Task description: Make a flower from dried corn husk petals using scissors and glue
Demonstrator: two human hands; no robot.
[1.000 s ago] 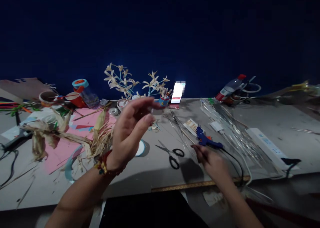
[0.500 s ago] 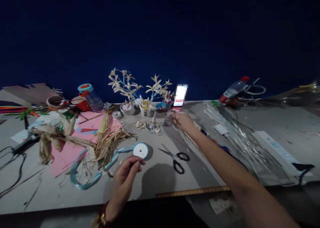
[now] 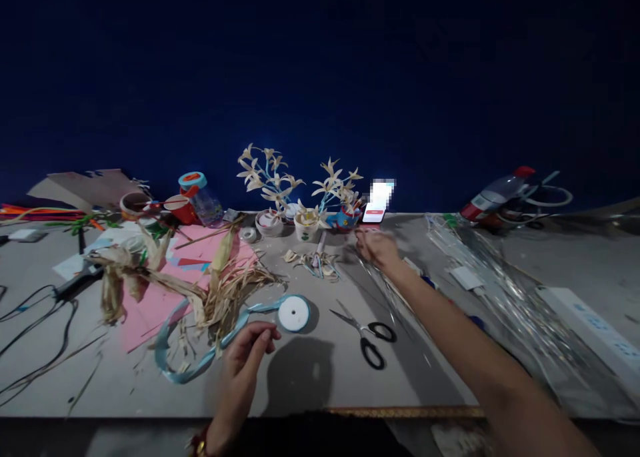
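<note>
Out to the far side of the table point(image 3: 150, 398) the right hand point(image 3: 379, 249) is stretched, just in front of the lit phone point(image 3: 379, 202), which is propped up at the back. Right over the far ends of the thin wires point(image 3: 381, 278) it is held, and those wires are laid slantwise along the forearm. The right fingers are bent downward and blurred; whether a wire is pinched between them cannot be told.

And over to the left hand point(image 3: 246, 353)! Low above the near part of the table it is held, its fingers loosely curled and bunched, the thumb brought close beside the forefinger; whether anything is gripped there cannot be made out. Just beyond its fingertips the white spool point(image 3: 295, 321) is seen lying flat, and from it the blue ribbon point(image 3: 161, 350) is trailed leftward in a wide loop.

Between the two arms the scissors point(image 3: 362, 326) are set down, blades parted slightly and pointed away to the left. On the left, dried husks point(image 3: 175, 287) are heaped across a pink sheet point(image 3: 143, 310). At the back, pale flowers point(image 3: 270, 177) are held up on blue stems, with a white cup point(image 3: 306, 226) placed below. Off to the right, silvery strips point(image 3: 495, 290) are spread beside a power strip point(image 3: 595, 327).
</note>
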